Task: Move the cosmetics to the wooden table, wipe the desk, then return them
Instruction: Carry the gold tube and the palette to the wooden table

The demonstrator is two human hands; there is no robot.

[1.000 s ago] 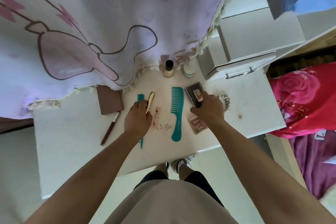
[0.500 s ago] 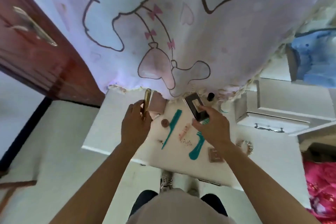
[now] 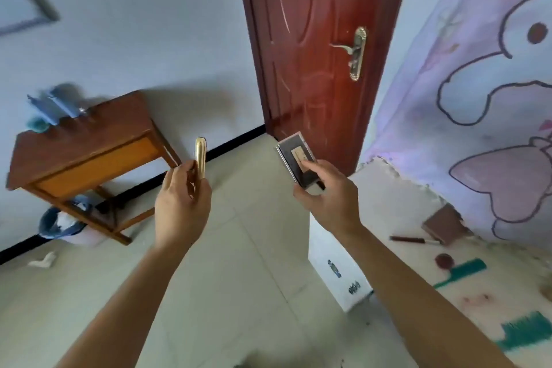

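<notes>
My left hand (image 3: pixel 182 203) grips a slim gold tube (image 3: pixel 200 160), held upright over the floor. In my right hand (image 3: pixel 328 191) is a flat dark compact case (image 3: pixel 295 158), tilted away from me. The wooden table (image 3: pixel 83 143) stands at the left against the wall, well ahead of both hands. At the right is the white desk (image 3: pixel 397 206); on it lie a brown case (image 3: pixel 445 222), a dark red pencil (image 3: pixel 413 239), a small round red pot (image 3: pixel 444 260) and two teal combs (image 3: pixel 461 272) (image 3: pixel 525 330). Pink smears mark the desk top.
A red-brown door (image 3: pixel 316 39) with a brass handle (image 3: pixel 357 54) is shut straight ahead. Blue items (image 3: pixel 55 106) sit on the wooden table's far end. A bin (image 3: pixel 59 224) stands under it. A cartoon-printed curtain (image 3: pixel 478 84) hangs over the desk. Pale tiled floor lies between.
My view has swung left from the desk toward the door and wooden table. Both hands have lifted off the desk, carrying the gold tube and the compact case.
</notes>
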